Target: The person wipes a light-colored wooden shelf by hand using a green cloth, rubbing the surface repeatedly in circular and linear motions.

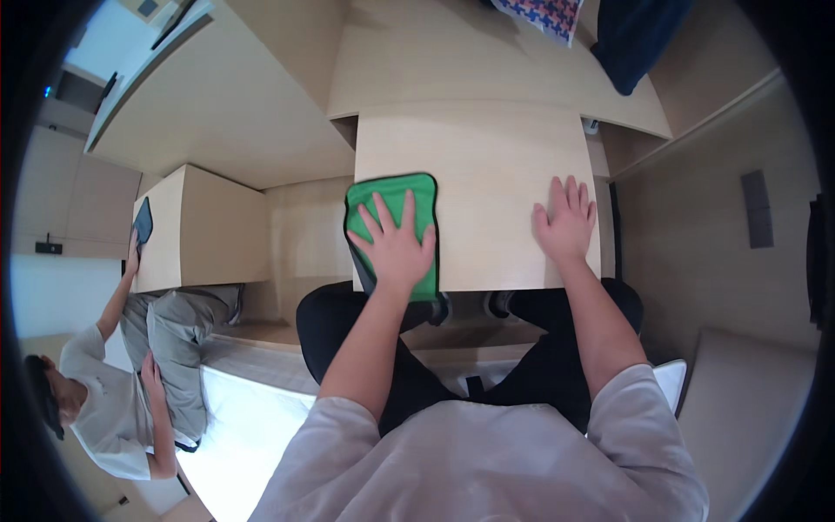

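A green cloth (421, 197) with a black edge lies on the left side of the light wooden tabletop (483, 165). Its near end hangs slightly over the front edge, and a dark grey underside shows at its lower left. My left hand (396, 248) presses flat on the cloth, fingers spread. Over at the tabletop's right edge, my right hand (565, 224) rests palm down on the bare wood, its thumb held away from the fingers and nothing in its grasp.
Beyond the tabletop is a wooden shelf (444, 70) with a patterned bag (548, 16) and dark blue fabric (635, 43). At left, another person (113, 391) sits by a wooden cabinet (222, 230), one hand on a dark blue cloth (143, 220). A white bed (248, 418) lies behind me.
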A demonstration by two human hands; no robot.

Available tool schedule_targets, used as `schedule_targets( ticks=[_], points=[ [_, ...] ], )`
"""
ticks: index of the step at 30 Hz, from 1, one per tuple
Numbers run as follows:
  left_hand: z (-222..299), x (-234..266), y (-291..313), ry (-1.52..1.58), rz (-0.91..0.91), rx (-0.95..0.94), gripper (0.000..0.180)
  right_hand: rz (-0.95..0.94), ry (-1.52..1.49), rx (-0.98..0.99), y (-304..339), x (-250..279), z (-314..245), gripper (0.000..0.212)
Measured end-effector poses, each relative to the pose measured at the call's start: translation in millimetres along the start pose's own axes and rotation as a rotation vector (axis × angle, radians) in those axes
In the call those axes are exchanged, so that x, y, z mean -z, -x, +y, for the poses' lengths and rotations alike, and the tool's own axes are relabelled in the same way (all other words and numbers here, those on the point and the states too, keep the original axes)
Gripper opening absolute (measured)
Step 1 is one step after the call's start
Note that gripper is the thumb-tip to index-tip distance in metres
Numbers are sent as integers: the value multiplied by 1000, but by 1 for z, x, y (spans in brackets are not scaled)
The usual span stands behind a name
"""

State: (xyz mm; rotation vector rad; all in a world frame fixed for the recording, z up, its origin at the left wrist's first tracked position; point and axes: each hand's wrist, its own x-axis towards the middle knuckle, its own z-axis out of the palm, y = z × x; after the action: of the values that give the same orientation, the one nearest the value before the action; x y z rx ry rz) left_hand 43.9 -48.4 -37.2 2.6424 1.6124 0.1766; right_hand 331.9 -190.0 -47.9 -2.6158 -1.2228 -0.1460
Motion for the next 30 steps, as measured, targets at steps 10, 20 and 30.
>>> schedule_targets(
  ticks=[10, 20, 30],
  points=[
    [27, -20, -223, -50, -15, 106, 80, -11, -22, 42, -4, 14, -4, 75],
    [28, -32, -304, -48, 178, 98, 81, -26, -57, 7, -10, 25, -15, 76],
    [61, 0, -112, -2, -13, 10, 80, -26, -34, -13, -11, 19, -21, 74]
  ],
)
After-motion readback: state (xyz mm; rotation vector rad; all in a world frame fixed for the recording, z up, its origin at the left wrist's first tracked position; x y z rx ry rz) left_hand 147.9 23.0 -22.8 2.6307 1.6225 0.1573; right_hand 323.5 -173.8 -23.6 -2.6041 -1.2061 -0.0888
